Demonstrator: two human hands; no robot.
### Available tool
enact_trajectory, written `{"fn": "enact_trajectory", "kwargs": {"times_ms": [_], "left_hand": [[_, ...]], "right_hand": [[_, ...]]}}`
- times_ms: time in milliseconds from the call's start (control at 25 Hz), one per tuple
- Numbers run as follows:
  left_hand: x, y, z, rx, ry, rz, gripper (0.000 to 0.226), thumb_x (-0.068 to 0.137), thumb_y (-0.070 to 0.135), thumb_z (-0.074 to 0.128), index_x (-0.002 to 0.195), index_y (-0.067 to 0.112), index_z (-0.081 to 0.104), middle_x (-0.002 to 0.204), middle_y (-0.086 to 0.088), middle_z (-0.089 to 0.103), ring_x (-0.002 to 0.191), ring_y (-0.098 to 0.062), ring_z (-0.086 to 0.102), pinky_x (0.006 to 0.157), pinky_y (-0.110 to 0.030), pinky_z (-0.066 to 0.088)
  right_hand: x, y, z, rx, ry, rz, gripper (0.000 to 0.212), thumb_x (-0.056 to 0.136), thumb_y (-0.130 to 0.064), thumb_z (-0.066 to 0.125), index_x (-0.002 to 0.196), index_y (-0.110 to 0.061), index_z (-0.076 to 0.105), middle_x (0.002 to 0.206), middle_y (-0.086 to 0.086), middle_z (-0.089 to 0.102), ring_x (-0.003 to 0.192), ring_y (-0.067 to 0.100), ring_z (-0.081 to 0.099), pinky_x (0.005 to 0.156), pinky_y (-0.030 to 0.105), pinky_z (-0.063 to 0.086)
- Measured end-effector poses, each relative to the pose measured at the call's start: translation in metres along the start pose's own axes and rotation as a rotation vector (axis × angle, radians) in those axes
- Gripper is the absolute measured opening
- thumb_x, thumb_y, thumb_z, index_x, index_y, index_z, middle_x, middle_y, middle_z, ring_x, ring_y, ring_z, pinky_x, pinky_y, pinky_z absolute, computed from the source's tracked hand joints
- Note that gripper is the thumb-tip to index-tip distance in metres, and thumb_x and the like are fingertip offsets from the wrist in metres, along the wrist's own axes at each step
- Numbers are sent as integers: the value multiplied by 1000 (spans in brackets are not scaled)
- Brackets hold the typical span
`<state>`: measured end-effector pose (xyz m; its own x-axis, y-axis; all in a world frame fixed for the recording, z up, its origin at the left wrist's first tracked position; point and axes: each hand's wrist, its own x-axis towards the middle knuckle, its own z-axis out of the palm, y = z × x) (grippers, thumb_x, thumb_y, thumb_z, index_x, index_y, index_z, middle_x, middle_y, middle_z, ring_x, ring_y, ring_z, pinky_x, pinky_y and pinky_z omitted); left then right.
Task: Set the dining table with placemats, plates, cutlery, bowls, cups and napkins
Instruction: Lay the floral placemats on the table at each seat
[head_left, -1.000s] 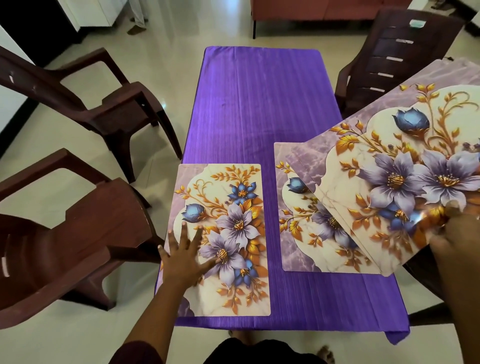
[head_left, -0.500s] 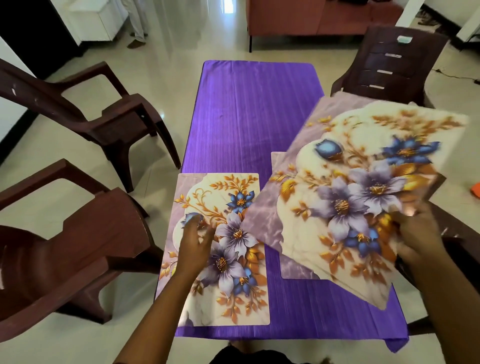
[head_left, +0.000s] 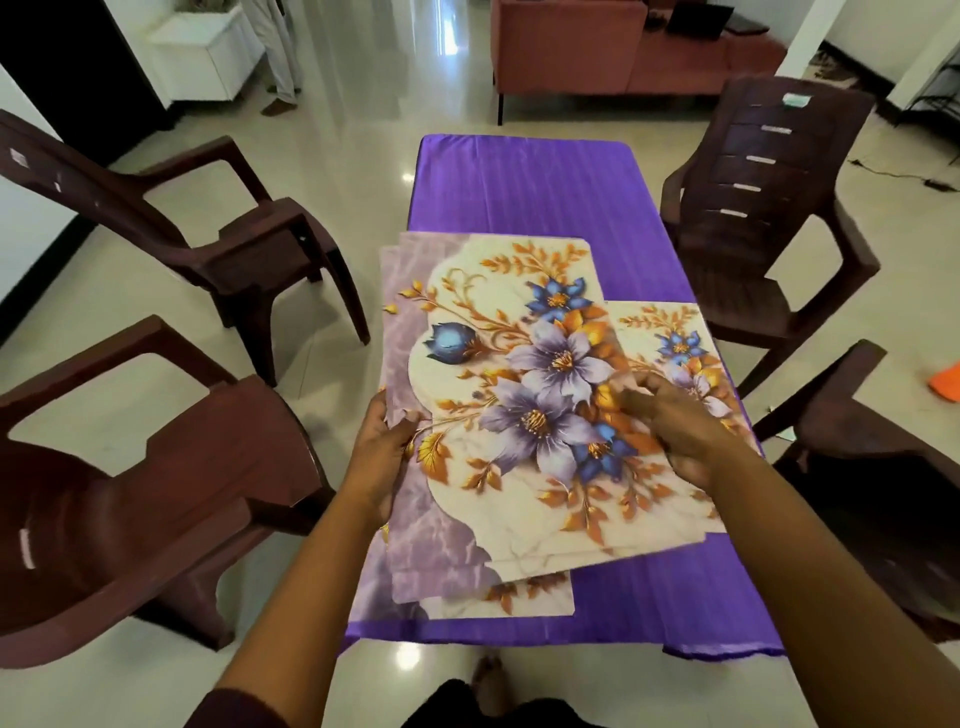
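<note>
Head view: swung placemat stack over from table's right edge; left hand left laid mat; both hands, right hand included, gripped stack, ready for dealing.

Four chairs, one table, several stacked placemats.

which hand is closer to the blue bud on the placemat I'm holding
Left. The left hand grips the held placemat's left edge, just below and left of the blue bud. The right hand holds the mat's right side, farther from the bud, past the purple flowers.
</note>
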<state>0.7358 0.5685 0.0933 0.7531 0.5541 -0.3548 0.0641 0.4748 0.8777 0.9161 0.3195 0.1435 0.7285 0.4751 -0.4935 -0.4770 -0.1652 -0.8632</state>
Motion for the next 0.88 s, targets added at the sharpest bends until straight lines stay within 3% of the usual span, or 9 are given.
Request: {"fn": "enact_trajectory", "kwargs": {"times_ms": [120, 200, 320, 440, 560, 640, 720, 760, 880], "left_hand": [[-24, 4, -15, -28, 127, 98, 22, 99, 7, 50, 120, 15, 50, 109, -8, 69, 83, -15, 72, 63, -28, 59], [-40, 1, -33, -26, 143, 131, 21, 99, 8, 51, 117, 18, 51, 110, -6, 69, 86, -17, 71, 68, -31, 60], [-64, 2, -58, -13, 130, 167, 30, 98, 8, 52, 128, 16, 49, 114, -4, 69, 95, -21, 69, 77, -35, 60], [-90, 6, -81, 11, 149, 165, 34, 98, 11, 53, 131, 15, 48, 121, -9, 66, 104, -27, 67, 84, -41, 58], [-103, 18, -99, -68, 191, 189, 27, 98, 12, 54, 122, 24, 51, 121, -7, 66, 108, -29, 65, 88, -46, 55], [-104, 29, -103, -99, 191, 210, 27, 97, 11, 56, 114, 31, 51, 118, -3, 66, 108, -26, 65, 87, -44, 56], [-94, 42, -113, -97, 168, 220, 30, 96, 8, 57, 113, 32, 49, 117, 1, 65, 110, -23, 65, 85, -39, 57], [-85, 48, -121, -87, 155, 218, 31, 95, 7, 58, 114, 30, 48, 117, 1, 65, 111, -23, 65, 84, -39, 57], [-49, 70, -147, -37, 103, 164, 37, 93, 7, 62, 117, 28, 44, 122, 1, 64, 106, -17, 67, 81, -42, 57]], "right_hand": [[-27, 18, 14, -80, -53, -2, 23, 91, -6, 61, 113, -12, 62, 111, 22, 69, 93, 31, 67, 90, 46, 51], [-48, 38, 28, -23, -16, -21, 18, 89, -9, 62, 107, -12, 65, 106, 20, 70, 84, 26, 69, 82, 41, 56], [-79, 69, 42, 219, 51, 2, 27, 91, -23, 60, 110, -6, 67, 106, 16, 72, 86, 25, 71, 82, 42, 57], [-119, 101, 60, 559, 48, -39, 50, 74, -39, 74, 115, -12, 67, 116, 10, 70, 100, 23, 70, 84, 38, 58], [-146, 114, 101, 773, 35, -123, 34, 93, -39, 51, 110, -21, 74, 121, 7, 68, 109, 22, 67, 88, 39, 54], [-145, 114, 141, 645, 16, -120, 30, 94, -27, 49, 114, -20, 70, 117, 8, 70, 103, 23, 69, 77, 39, 59], [-132, 112, 183, 495, 42, -144, 39, 91, -14, 57, 129, -16, 56, 122, 10, 67, 107, 29, 67, 66, 39, 61], [-124, 110, 201, 440, 79, -161, 43, 90, -7, 58, 132, -16, 52, 124, 9, 66, 109, 31, 66, 67, 40, 60], [-99, 99, 241, 364, 247, -216, 41, 91, 3, 57, 124, -21, 55, 121, 7, 68, 107, 27, 67, 88, 52, 55]]}}
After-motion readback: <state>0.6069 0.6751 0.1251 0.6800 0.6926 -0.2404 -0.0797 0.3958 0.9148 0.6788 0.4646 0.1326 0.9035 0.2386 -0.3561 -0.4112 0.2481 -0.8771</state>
